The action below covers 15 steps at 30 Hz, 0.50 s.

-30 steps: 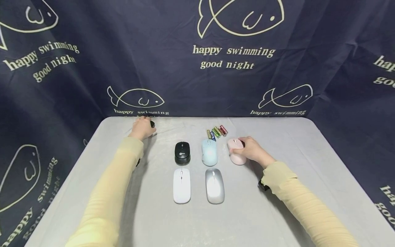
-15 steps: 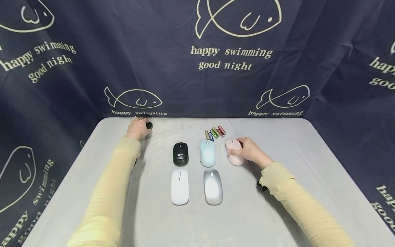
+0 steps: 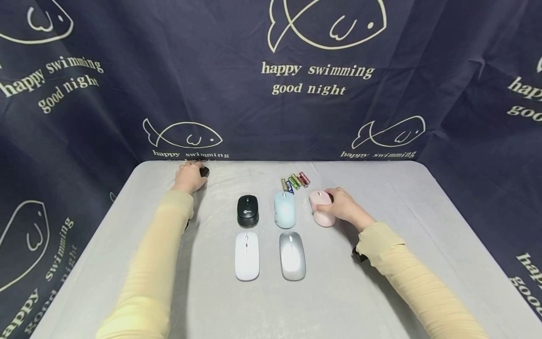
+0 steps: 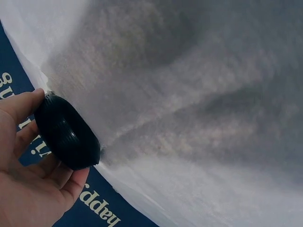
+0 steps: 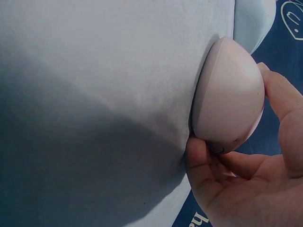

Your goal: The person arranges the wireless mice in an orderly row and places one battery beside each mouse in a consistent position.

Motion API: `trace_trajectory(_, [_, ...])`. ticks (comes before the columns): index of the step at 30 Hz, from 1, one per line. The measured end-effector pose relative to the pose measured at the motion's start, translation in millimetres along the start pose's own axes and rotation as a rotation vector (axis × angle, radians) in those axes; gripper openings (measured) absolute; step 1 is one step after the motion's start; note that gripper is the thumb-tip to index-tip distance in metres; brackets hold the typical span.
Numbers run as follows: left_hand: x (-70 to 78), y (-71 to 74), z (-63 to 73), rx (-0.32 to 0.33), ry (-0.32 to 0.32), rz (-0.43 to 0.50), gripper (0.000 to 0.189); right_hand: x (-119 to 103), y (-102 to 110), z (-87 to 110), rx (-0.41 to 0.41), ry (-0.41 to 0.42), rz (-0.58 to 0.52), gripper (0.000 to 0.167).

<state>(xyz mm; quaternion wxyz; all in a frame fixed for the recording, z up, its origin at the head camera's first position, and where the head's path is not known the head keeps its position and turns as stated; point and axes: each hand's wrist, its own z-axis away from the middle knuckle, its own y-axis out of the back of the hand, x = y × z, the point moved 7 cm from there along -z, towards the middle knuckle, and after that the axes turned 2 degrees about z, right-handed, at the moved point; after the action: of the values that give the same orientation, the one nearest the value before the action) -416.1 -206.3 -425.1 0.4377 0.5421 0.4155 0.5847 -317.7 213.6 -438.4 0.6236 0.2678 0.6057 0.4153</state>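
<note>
Near the far left corner of the table, my left hand [image 3: 188, 178] grips a black mouse [image 3: 204, 172]. In the left wrist view, its thumb and fingers hold the opposite sides of that black mouse [image 4: 67, 132], which is low at the cloth. My right hand [image 3: 345, 205] holds a pink mouse [image 3: 323, 216] at the right end of a row; in the right wrist view, thumb and fingers span the pink mouse [image 5: 229, 94]. Left of it lie a light blue mouse [image 3: 285, 210] and another black mouse [image 3: 247, 210].
A white mouse [image 3: 247, 256] and a silver mouse [image 3: 292, 256] lie nearer, in a front row. Several batteries [image 3: 295, 181] in red, green, blue and gold lie behind the light blue mouse. A dark printed curtain [image 3: 254, 113] hangs at the table's back edge.
My left hand has shifted slightly left with its black mouse. My right hand stays on the pink mouse. The head view has turned a little, so the whole scene sits slightly further left.
</note>
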Motion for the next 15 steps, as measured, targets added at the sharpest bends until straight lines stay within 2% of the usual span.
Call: trace_trajectory(15, [-1.3, -1.4, -1.2, 0.008, 0.017, 0.001, 0.055, 1.4, -0.8, -0.4, -0.008, -0.007, -0.03, 0.077])
